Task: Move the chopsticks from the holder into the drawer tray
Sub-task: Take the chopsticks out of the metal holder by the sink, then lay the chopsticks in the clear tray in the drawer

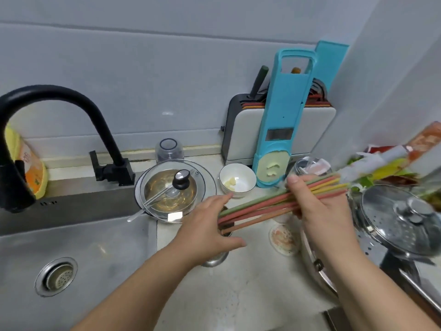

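Chopsticks (281,203): a bundle of green, red, yellow and orange sticks is held level above the counter (250,278), pointing from lower left to upper right.
Right hand (317,206): it is closed around the bundle near the right end, thumb on top, fingers wrapped under.
Left hand (210,225): it is spread wide, with fingers open, at the left tips of the sticks; the palm seems to touch the tips, as if they are being squared. No stick is gripped by it.
Holder (214,259): a metal cup is mostly hidden under the left hand; only its lower rim is seen. It cannot be told whether any stick remains inside.
Near things: a white bowl (237,179) stands just behind the hands, a glass lid (171,189) is at the sink edge (95,225), a steel steamer lid (401,220) at the right edge of the counter.
Drawer tray: it is not in view.
Step in hand: the sticks are judged to be already out of the holder and being gathered.
Next move: the bundle must be kept tight and carried to the drawer, which probably must be opened with the free left hand.
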